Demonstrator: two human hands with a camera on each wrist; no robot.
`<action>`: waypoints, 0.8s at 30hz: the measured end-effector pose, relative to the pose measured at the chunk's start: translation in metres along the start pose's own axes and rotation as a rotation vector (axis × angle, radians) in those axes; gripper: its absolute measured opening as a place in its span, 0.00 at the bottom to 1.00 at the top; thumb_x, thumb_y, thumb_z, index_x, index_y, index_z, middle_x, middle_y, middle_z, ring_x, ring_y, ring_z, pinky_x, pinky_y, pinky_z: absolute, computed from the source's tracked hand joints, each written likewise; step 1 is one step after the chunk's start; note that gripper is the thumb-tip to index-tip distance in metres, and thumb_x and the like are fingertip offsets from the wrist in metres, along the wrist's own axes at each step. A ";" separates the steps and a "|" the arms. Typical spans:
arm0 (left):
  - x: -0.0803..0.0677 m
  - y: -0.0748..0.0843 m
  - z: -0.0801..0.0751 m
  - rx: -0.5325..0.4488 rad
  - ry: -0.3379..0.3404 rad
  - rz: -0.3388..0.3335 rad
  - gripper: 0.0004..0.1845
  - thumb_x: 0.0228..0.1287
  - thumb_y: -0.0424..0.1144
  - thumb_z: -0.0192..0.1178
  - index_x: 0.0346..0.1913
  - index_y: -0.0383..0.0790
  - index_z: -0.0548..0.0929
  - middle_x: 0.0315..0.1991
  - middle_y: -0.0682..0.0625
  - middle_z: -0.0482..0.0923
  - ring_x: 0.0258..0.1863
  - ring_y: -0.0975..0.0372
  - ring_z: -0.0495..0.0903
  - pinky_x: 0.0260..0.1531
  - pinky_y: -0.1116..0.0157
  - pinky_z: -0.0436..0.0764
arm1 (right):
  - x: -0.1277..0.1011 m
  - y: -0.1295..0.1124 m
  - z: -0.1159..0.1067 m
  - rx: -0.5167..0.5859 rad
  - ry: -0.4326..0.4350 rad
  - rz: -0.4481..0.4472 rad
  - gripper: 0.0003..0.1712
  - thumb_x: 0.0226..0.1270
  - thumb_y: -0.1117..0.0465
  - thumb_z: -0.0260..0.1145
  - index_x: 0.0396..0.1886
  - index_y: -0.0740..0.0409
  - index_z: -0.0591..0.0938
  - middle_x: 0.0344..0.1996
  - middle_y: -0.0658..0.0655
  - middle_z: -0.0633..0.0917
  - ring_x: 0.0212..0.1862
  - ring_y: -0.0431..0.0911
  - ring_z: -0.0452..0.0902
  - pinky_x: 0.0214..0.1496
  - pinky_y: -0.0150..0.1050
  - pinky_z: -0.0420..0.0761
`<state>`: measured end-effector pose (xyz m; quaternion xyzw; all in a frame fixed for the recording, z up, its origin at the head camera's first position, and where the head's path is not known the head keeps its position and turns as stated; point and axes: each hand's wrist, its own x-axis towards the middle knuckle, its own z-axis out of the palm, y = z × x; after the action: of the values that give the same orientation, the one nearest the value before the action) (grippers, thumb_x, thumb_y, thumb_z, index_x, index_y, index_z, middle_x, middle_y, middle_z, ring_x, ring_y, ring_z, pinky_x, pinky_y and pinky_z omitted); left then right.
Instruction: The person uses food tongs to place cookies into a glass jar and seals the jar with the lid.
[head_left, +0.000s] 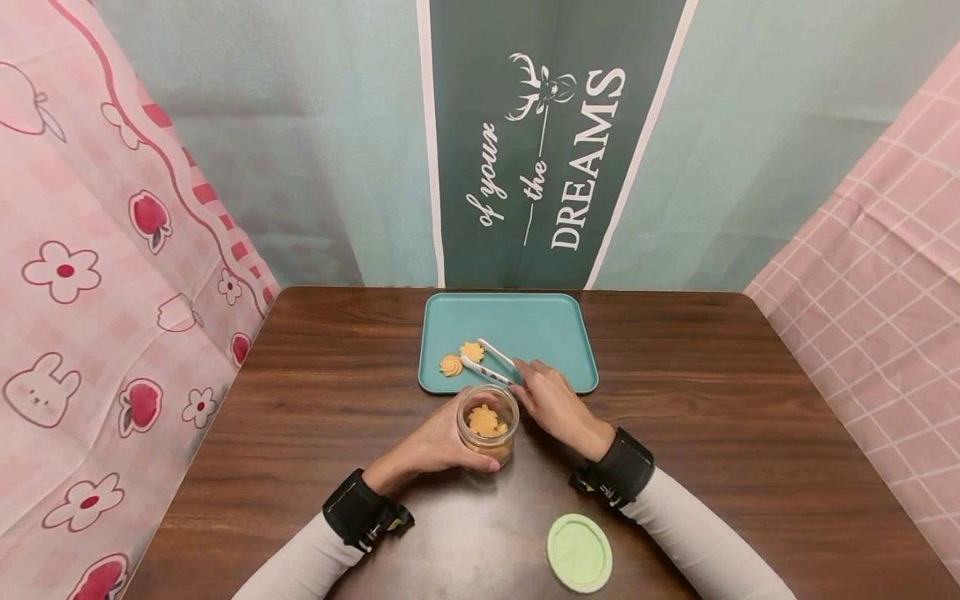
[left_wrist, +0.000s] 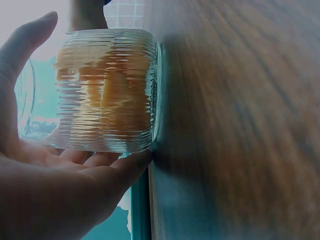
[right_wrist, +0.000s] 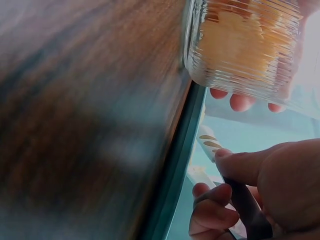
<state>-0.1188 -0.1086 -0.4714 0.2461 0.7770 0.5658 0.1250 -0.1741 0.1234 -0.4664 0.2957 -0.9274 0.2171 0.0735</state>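
While my right hand (head_left: 553, 402) pinches the tongs (head_left: 489, 363) over the tray's (head_left: 525, 321) near edge, its fingers hide their handle end. My left hand (head_left: 438, 442) curls around the ribbed jar (head_left: 488, 423) on the table (head_left: 712, 392), whose glass blurs the cookies inside. Two cookies (head_left: 461, 359) lie on the tray; a green lid (head_left: 579, 552) sits apart, nearer me.

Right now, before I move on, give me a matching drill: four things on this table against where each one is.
Things:
1. glass jar
2. white tongs
3. green lid
4. two loose cookies

Places:
A. bare on the teal tray
B. held by the left hand
C. alone on the wood, nearest the person
D. gripped by the right hand

Pairs: 1-B, 2-D, 3-C, 4-A
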 end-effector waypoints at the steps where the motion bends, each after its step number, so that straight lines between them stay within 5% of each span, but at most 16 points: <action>1: 0.000 0.000 0.000 -0.001 0.000 0.001 0.43 0.45 0.39 0.87 0.66 0.39 0.76 0.63 0.47 0.75 0.64 0.57 0.74 0.69 0.59 0.70 | 0.000 0.000 0.000 -0.003 0.001 -0.002 0.23 0.74 0.65 0.70 0.62 0.74 0.80 0.31 0.59 0.80 0.30 0.47 0.77 0.31 0.42 0.79; 24: 0.000 -0.002 0.000 -0.002 0.001 0.008 0.42 0.45 0.39 0.87 0.65 0.40 0.77 0.62 0.47 0.75 0.63 0.57 0.75 0.69 0.58 0.70 | -0.001 0.000 0.001 -0.043 0.043 -0.037 0.19 0.75 0.66 0.69 0.59 0.73 0.81 0.30 0.60 0.80 0.29 0.51 0.80 0.30 0.46 0.81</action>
<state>-0.1195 -0.1092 -0.4730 0.2488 0.7755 0.5670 0.1228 -0.1733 0.1235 -0.4680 0.3062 -0.9245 0.2021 0.1037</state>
